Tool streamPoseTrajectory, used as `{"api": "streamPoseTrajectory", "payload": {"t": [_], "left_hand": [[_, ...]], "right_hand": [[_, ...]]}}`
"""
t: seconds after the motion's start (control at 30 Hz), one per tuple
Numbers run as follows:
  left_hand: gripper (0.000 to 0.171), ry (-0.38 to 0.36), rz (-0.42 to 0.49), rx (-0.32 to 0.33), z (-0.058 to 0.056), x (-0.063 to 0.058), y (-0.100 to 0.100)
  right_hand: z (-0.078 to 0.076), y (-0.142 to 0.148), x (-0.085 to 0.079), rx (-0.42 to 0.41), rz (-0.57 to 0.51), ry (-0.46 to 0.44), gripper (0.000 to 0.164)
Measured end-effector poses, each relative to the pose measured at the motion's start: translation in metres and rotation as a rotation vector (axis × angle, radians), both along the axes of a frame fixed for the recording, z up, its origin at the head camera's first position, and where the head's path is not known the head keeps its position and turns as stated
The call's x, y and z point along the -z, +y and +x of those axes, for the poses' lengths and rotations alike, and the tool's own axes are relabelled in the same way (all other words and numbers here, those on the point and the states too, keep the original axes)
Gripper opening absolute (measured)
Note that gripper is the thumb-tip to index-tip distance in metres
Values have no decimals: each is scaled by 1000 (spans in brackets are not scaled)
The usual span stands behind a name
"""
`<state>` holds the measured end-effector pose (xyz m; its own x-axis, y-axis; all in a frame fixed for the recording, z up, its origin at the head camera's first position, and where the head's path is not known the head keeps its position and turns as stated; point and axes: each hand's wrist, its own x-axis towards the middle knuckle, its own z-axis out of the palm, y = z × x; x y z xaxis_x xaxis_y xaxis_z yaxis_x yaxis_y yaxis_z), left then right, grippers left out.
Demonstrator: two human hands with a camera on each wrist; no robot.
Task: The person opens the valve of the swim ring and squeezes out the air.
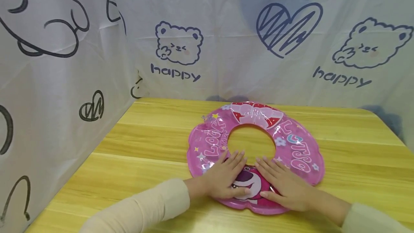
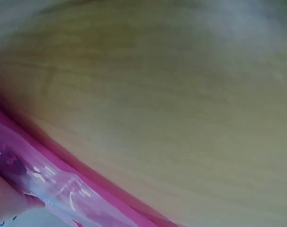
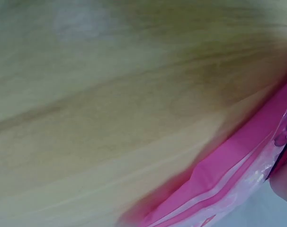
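Observation:
A pink inflatable swim ring (image 1: 213,139) lies flat on the table, printed with lettering, flowers, stars and a bear face at its near side. My left hand (image 1: 224,177) rests on the near left part of the ring, its fingers straight and pointing toward the hole. On the near right part lies my right hand (image 1: 286,184), fingers also extended. Between the two thumbs the bear's muzzle shows. In the left wrist view the ring's edge (image 2: 86,189) crosses the lower left corner; in the right wrist view its edge (image 3: 214,177) crosses the lower right.
The yellow wood-grain table (image 1: 142,132) extends on both sides of the ring. Behind it hangs a white cloth (image 1: 226,53) with drawn bears, hearts and writing. Another printed cloth (image 1: 58,78) borders the table on the left.

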<state>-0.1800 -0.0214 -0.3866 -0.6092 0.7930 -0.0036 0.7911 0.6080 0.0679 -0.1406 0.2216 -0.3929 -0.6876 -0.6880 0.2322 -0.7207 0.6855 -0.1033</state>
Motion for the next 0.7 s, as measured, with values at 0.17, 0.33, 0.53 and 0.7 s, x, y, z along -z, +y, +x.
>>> {"api": "streamPoseTrajectory", "payload": {"t": [0.17,0.33,0.53,0.7], "left_hand": [[91,-8,-30,-13,3,7,3],[92,-24,-70,-14,6,10,4],[93,-6,-115,-27,8,13,4],[93,49,-156,-35,8,19,6]], "right_hand": [[4,-1,6,41,16,-94,68],[5,-2,14,32,22,-95,70],[3,-3,22,-14,38,8,70],[2,-4,23,-39,49,96,69]]}}
